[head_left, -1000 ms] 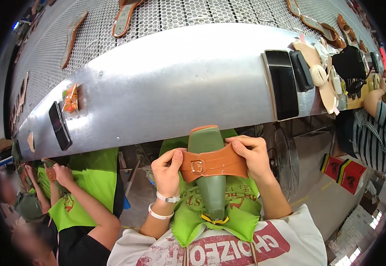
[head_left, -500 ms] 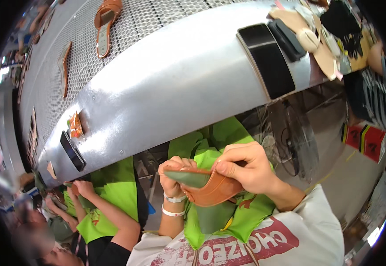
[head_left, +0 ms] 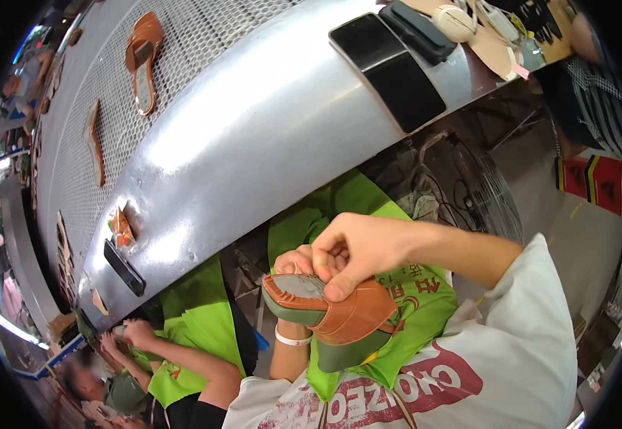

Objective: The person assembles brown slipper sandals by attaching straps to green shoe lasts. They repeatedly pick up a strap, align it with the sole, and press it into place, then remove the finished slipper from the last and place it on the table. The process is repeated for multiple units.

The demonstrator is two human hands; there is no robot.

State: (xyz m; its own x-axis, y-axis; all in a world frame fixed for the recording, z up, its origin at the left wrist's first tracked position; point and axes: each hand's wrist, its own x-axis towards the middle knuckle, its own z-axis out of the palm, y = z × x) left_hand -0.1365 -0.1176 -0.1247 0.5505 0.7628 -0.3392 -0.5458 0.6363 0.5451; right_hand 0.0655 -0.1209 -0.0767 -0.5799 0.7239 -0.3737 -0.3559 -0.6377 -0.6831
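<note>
A brown leather shoe upper (head_left: 357,309) is stretched over a green shoe last (head_left: 350,352) above my apron. Its underside is turned up, showing a grey insole (head_left: 298,286) with leather gathered in pleats around the toe. My left hand (head_left: 294,260) is closed on the far side of the toe, partly hidden by the shoe and my other hand. My right hand (head_left: 361,250) is closed with its thumb pressed on the leather edge beside the insole. Whether its curled fingers pinch anything more is hidden.
A metal-edged table carries a black phone (head_left: 389,71), a dark case (head_left: 416,32), a snack packet (head_left: 121,227) and another phone (head_left: 123,268). Brown sandals (head_left: 143,64) lie on the mesh conveyor. A fan (head_left: 468,186) stands beneath. A co-worker's hands (head_left: 128,336) are at left.
The shoe has been tilted so its insole side shows. My right hand has moved left over the toe, near my left hand. The whole view has shifted slightly.
</note>
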